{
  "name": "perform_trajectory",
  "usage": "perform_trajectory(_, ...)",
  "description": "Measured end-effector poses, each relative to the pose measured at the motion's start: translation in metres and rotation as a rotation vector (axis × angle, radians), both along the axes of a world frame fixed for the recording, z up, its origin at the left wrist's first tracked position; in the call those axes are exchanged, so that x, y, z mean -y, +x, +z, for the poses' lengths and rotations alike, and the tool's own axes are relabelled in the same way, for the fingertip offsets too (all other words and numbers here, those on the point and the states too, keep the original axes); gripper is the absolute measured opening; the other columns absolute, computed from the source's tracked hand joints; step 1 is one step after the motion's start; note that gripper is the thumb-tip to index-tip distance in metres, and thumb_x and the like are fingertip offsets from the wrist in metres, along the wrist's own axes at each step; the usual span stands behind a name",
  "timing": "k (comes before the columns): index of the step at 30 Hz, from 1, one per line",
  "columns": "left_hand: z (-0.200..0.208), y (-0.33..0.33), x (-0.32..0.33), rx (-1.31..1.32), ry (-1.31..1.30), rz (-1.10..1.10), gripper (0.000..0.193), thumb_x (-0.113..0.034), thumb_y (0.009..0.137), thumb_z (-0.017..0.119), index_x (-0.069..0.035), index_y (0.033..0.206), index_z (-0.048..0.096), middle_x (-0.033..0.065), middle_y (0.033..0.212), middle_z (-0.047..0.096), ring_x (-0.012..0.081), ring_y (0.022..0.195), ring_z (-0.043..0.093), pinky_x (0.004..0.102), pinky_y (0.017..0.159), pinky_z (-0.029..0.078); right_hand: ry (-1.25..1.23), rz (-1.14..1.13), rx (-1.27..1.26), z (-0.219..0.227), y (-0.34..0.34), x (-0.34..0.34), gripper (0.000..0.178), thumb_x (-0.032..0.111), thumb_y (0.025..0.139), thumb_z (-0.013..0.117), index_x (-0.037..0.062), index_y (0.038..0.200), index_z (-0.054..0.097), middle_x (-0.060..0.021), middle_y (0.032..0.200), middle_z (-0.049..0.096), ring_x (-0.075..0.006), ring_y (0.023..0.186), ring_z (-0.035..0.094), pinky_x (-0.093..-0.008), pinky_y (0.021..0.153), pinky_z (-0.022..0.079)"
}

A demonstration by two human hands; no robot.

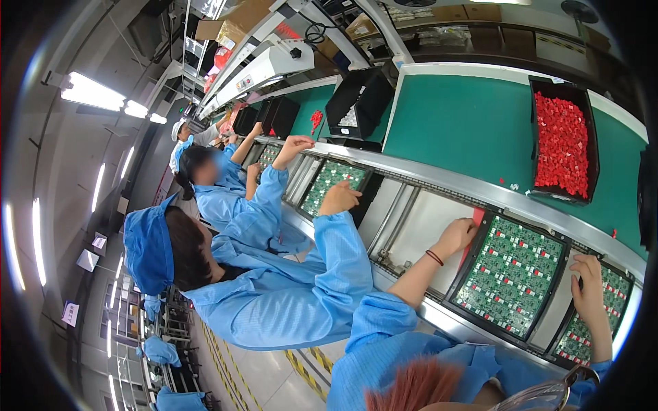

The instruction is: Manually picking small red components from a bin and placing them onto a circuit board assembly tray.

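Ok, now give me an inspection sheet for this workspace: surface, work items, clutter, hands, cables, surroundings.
Surface: green tabletop behind a metal conveyor rail.
Work items: framed circuit-board panel on the line, a second panel to its right; black bin of small red parts.
Clutter: a few loose red and white bits near the bin.
Hands: left hand at a red strip beside the first panel, contact unclear; right hand by the second, fingers bent. Whether either holds anything: cannot tell.
Cables: dark looped cable by a white machine.
Surroundings: co-workers in blue smocks at left; yellow-black floor tape.
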State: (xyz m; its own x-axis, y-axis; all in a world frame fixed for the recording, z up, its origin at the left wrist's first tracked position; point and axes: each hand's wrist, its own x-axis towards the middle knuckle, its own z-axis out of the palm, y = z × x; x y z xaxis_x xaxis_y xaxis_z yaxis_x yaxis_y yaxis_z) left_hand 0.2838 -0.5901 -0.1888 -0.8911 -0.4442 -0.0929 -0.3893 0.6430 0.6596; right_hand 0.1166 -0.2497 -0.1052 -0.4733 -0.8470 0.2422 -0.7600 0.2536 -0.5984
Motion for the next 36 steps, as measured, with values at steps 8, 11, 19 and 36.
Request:
perform_trajectory(8,-0.010,-0.006,-0.002,-0.027,-0.078,-0.038,0.019,-0.015,0.081,0.052,0.002,0.080,0.061,0.0230,0.077,0.060,0.0396,0.075,0.058,0.0441,0.068,0.046,-0.205,0.097,-0.300,0.032,-0.028,0.087,0.027,-0.010,0.073,0.052,-0.0010,0.098,0.051,-0.0186,0.117,0.048,-0.0382,0.112,0.045,-0.0414,0.092,0.040)
perform_trajectory(11,0.002,0.001,0.002,-0.041,-0.091,0.033,0.019,-0.016,0.082,0.053,0.002,0.078,0.060,0.0222,0.075,0.060,0.0384,0.074,0.059,0.0439,0.066,0.046,-0.216,0.062,-0.392,0.016,-0.055,0.142,0.033,-0.011,0.072,0.050,-0.0037,0.104,0.050,-0.0199,0.118,0.048,-0.0368,0.112,0.046,-0.0382,0.092,0.042)
perform_trajectory(19,0.028,0.005,-0.007,-0.052,-0.094,0.086,0.034,-0.027,0.087,0.054,0.000,0.067,0.054,0.0187,0.065,0.057,0.0372,0.064,0.056,0.0432,0.059,0.044,0.177,-0.223,-0.587,-0.021,-0.105,0.215,0.049,-0.008,0.068,0.053,-0.0037,0.116,0.046,-0.0172,0.110,0.048,-0.0321,0.097,0.052,-0.0381,0.080,0.048)
perform_trajectory(36,0.044,0.013,-0.029,-0.040,0.066,0.056,0.033,-0.025,0.077,0.068,-0.005,0.083,0.042,0.0109,0.070,0.050,0.0306,0.062,0.053,0.0384,0.057,0.044,-0.049,-0.049,-0.128,-0.021,-0.138,0.218,0.016,-0.010,0.074,0.053,-0.0042,0.087,0.046,-0.0193,0.090,0.048,-0.0401,0.085,0.051,-0.0451,0.071,0.041)
